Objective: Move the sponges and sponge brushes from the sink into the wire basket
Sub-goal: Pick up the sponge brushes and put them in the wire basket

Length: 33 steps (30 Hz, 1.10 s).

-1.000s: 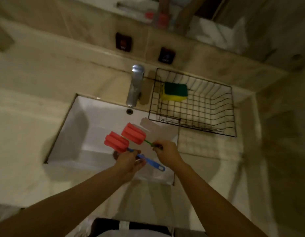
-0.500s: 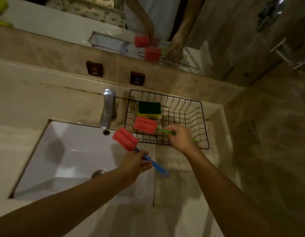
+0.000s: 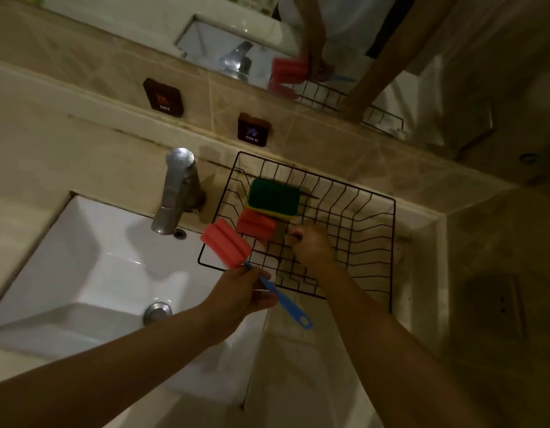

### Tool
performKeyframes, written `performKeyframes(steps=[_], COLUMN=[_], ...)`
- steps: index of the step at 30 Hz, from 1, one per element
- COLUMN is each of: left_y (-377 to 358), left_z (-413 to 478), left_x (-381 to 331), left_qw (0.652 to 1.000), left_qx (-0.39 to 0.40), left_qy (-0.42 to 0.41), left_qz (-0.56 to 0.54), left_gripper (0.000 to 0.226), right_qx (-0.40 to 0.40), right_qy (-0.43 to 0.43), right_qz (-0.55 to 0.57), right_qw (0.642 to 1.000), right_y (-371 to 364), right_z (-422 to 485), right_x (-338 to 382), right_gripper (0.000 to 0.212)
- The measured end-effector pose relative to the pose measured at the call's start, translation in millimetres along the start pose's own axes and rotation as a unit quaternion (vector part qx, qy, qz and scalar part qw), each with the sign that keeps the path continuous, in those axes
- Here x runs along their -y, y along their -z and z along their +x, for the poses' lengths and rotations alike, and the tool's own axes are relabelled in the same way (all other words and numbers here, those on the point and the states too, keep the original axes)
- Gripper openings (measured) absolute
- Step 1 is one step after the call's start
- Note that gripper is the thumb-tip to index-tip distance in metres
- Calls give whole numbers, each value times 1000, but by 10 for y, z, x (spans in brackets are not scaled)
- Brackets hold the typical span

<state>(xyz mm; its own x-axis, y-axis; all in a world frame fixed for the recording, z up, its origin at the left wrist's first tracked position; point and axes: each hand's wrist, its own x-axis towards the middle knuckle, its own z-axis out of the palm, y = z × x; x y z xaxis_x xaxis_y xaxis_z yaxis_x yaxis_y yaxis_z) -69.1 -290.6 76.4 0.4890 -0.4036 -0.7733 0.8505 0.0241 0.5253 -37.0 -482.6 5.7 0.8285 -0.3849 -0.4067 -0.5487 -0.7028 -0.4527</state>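
Head view, left hand [image 3: 236,291]: pinching the blue-handled sponge brush [image 3: 252,267] mid-handle; its red foam head hangs over the wire basket [image 3: 391,242] rim
Right hand [image 3: 310,245]: inside the basket, closed around the second sponge brush [image 3: 256,223]; handle mostly hidden
Sponge [image 3: 273,197]: already in the basket
Handling: likely light; foam soft, handles stiff; hold the handle

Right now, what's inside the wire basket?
Inside the wire basket: a green-and-yellow sponge and the red head of a sponge brush held by the right hand. That hand covers the brush's handle.
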Motion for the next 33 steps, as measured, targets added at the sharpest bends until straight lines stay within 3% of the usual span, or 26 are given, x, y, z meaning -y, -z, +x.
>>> performKeyframes(steps=[3,8,11,13,16,19,24,27,29,33], left_y=[-93,-281,-404,-453,-438,-350,-114,113,274,539], left_z=[59,150,152,128,97,77,122,93,47,-90], left_x=[1,0,-22,-42,-41,-68,-282,-248,-193,-225], left_qw=[1000,998,997,992,989,986,975,933,892,766], left_qx=[-2,7,60,100,136,146,98,44,16,8], left_qy=[2,21,-31,-68,-66,-69,-45,-23,-75,-195], left_qz=[-27,-65,-43,-19,4,37,196,355,445,612], left_gripper=[17,22,24,27,29,28,19,14,15,26], right_qx=[9,-47,143,207,173,201,122,115,104,59], right_qy=[-4,88,121,133,127,127,142,119,87,55], right_qz=[16,90,178,139,138,174,75,-19,-64,-89], right_qw=[1000,991,966,959,967,956,979,986,989,993], right_y=[51,284,468,531,631,654,432,198,23,-45], right_z=[0,-263,-496,-581,-600,-626,-510,-472,-487,-573], right_x=[-23,31,143,199,261,404,533,440,376,424], right_gripper=[23,15,9,10,8,15,6,16,13,16])
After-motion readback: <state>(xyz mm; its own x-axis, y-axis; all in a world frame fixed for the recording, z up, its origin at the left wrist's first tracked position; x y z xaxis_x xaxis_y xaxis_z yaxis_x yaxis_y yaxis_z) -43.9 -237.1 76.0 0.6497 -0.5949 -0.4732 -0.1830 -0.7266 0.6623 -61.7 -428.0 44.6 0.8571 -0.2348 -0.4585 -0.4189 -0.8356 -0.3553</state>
